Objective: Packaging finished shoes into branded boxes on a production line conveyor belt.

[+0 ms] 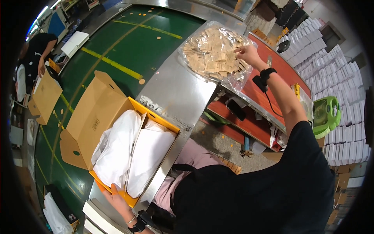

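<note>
On the steel edge of the green conveyor stands a yellow-orange cardboard box (156, 117), its brown lid (97, 105) folded back. Two bundles wrapped in white paper, a left one (117, 146) and a right one (150, 158), lie side by side inside. My left hand (118, 201) grips the box's near end, with a digit over the rim. Farther off to the right, my right hand (247, 54) is at a clear plastic bag (214, 31) full of small brown paper packets (212, 54). Its fingers are pinched together over the packets; whatever is between them is too small to make out.
A green conveyor (128, 50) with yellow lines runs along my left. Across it, a co-worker's hand (41, 68) is at another open box (46, 95). Under the bag is a red table (278, 78). White stacks (335, 82) and a green plastic item (327, 115) are at right.
</note>
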### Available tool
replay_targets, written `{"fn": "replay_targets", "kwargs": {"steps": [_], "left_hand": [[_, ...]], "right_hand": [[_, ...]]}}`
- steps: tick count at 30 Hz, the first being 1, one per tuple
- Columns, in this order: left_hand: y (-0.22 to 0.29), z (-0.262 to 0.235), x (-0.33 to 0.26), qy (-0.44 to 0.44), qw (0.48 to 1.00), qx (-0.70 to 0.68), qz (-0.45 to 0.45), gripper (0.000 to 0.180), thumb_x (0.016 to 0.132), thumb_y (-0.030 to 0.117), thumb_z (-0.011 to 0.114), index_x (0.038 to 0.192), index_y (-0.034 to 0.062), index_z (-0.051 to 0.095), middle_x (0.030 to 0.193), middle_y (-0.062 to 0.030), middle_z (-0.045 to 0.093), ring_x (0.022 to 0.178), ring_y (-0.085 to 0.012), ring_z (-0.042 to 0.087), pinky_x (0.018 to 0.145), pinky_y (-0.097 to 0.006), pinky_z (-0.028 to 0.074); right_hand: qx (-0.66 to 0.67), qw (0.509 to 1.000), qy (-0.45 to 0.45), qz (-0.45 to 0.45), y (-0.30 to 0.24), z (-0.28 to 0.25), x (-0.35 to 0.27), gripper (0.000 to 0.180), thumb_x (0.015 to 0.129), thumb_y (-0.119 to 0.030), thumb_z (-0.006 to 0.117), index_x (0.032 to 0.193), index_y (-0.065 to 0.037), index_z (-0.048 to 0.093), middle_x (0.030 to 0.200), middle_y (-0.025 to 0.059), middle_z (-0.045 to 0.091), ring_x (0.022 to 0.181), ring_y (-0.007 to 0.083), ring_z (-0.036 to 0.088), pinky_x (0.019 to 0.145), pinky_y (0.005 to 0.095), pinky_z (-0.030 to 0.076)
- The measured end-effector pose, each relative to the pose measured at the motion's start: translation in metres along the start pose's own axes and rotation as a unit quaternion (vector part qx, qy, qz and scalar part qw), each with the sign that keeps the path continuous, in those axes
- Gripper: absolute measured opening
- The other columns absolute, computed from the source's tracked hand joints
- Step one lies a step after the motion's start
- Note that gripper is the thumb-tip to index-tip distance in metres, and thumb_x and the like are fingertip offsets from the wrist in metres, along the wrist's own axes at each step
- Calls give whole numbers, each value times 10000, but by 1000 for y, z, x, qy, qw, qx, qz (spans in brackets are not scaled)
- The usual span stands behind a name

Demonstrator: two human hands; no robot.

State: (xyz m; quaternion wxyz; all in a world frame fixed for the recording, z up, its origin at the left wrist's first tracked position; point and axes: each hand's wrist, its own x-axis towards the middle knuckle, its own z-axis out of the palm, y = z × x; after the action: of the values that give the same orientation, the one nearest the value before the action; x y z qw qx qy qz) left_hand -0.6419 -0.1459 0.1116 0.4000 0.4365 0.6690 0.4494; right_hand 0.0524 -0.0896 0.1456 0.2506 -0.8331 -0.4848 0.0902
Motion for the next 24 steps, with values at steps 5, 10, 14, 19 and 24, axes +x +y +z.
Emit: {"fn": "replay_targets", "kwargs": {"steps": [5,10,14,19,24], "left_hand": [[-5,1,-1,-13,1000,-6,-9,588,962,90,497,1505,36,278,1512,-108,349,1341,-219,363,1122,-333,248],[0,-2,-5,20,1000,-23,5,572,949,62,492,1490,25,309,1485,-104,382,1320,-211,385,1108,-322,271],[-12,-4,8,1,999,-31,7,584,927,2,483,1484,4,309,1470,-106,406,1290,-201,411,1098,-302,278],[-26,-6,20,-2,998,-48,37,615,900,-25,483,1489,27,315,1435,-110,439,1265,-203,435,1067,-293,314],[-4,-8,16,-47,994,-98,21,640,888,-41,462,1501,42,299,1394,-111,477,1229,-189,475,1018,-280,370]], "right_hand": [[194,968,58,145,0,-3,-3,165,768,-75,672,930,-45,665,772,33,666,652,123,622,561,297,490],[57,987,111,-97,-66,-14,-1,120,865,-67,591,962,-40,656,828,28,632,701,152,630,617,274,516],[378,900,-195,-95,-199,10,-57,174,924,-24,549,1089,-34,600,953,26,600,782,153,664,749,275,576],[505,748,-423,-82,-293,95,-95,568,923,-140,639,1413,-90,357,1216,53,502,1026,150,606,889,297,538],[399,846,-351,-42,-313,191,-51,657,962,-534,496,1448,-127,324,1167,53,524,903,139,582,792,237,504]]}}
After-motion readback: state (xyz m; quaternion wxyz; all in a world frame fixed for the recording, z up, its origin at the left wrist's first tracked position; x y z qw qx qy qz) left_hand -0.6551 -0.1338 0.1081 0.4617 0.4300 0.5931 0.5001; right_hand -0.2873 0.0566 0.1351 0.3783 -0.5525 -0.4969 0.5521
